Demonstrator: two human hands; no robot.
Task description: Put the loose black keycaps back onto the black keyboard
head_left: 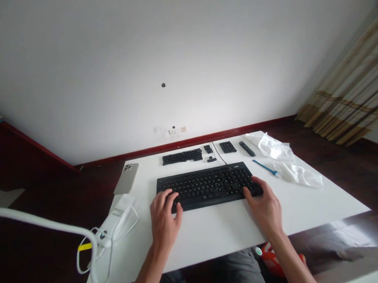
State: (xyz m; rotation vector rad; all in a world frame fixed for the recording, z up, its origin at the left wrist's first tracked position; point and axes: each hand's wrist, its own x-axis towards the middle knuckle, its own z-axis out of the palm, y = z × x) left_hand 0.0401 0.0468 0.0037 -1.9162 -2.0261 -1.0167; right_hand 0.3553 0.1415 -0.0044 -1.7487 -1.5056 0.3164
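Note:
A black keyboard (206, 186) lies on the white table (218, 228) in front of me, its key area looking bare of many keycaps. My left hand (165, 217) grips its left end, fingers bent over the top and thumb at the front edge. At the right end, my right hand (266, 203) holds the corner, thumb on top and fingers around the side. Behind the keyboard sit a large block of loose black keycaps (181, 157), a small group of keycaps (208, 149), arrow keycaps (211, 159) and a number-pad block of keycaps (227, 147).
Right of the keyboard lie a blue brush-like tool (265, 167), a black bar-shaped object (247, 148) and crumpled clear plastic (290, 166). A phone (126, 179) and a white power strip (117, 219) with cords are on the left. A white curved stand (48, 222) crosses the lower left.

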